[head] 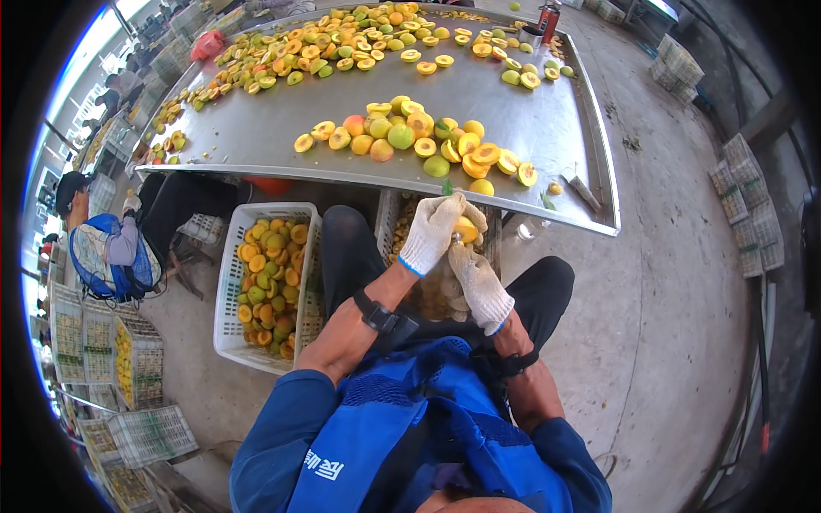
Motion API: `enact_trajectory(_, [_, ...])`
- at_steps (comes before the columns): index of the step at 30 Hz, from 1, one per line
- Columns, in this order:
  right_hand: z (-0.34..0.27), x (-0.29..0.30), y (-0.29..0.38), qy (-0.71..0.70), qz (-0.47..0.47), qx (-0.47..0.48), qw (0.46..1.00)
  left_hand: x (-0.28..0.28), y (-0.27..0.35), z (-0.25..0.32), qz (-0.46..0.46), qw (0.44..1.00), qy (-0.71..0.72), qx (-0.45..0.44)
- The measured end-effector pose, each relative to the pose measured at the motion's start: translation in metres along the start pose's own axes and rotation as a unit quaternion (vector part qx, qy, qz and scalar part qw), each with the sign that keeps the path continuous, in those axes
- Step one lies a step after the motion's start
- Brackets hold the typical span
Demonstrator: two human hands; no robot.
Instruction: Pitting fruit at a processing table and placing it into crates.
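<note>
Both my hands wear off-white knit gloves and meet just below the table's near edge. My left hand [431, 232] grips a yellow peach half [466, 229]. Against that fruit, my right hand [478, 282] holds a small metal pitting tool [457, 238], its handle hidden in the glove. Beneath the hands, between my knees, a crate [386, 221] contains what look like peach pits [403, 237]. On the metal table [256, 138] ahead lies a pile of whole and halved peaches [401, 136]. A short knife [584, 192] rests near the right corner.
Left of my knee stands a white plastic crate [223, 308] with peach halves. More halves [314, 48] cover the table's far side, near a red flask [548, 22]. A seated person [112, 250] is at left. Stacked crates [750, 205] line the right wall.
</note>
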State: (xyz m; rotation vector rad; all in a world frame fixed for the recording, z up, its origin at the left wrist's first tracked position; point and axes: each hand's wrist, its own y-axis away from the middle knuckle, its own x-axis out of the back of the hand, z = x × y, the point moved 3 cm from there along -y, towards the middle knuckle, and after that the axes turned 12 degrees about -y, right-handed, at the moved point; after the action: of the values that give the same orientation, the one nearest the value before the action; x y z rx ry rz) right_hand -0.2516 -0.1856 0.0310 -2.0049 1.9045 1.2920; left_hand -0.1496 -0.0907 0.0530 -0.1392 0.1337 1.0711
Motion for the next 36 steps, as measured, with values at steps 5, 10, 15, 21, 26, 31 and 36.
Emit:
enact_trajectory(5, [-0.001, -0.004, -0.003, 0.099, 0.017, 0.028, 0.995, 0.012, -0.003, -0.004, -0.085, 0.996, -0.008, -0.009])
enact_trajectory(10, [-0.002, 0.001, 0.003, 0.055, -0.048, -0.057, 0.996, 0.014, -0.006, 0.003, -0.188, 0.973, -0.135, -0.015])
enact_trajectory(15, [-0.003, 0.002, -0.001, 0.192, 0.016, 0.016, 0.981, 0.015, -0.008, -0.002, -0.199, 0.971, -0.133, -0.020])
enact_trajectory(21, [-0.008, 0.013, 0.007, 0.040, -0.100, -0.095, 0.990, 0.006, -0.005, 0.011, -0.260, 0.942, -0.212, -0.009])
enact_trajectory(26, [-0.015, 0.031, -0.006, 0.197, -0.086, -0.034, 0.976, 0.004, 0.003, -0.014, -0.071, 0.997, -0.011, 0.003])
enact_trajectory(31, [-0.021, 0.026, -0.007, 0.195, -0.116, -0.007, 0.974, -0.006, 0.007, -0.008, -0.021, 0.991, 0.108, 0.078])
enact_trajectory(36, [-0.024, 0.015, -0.001, 0.120, -0.108, -0.073, 0.984, -0.003, 0.008, -0.019, 0.003, 0.943, 0.302, 0.138])
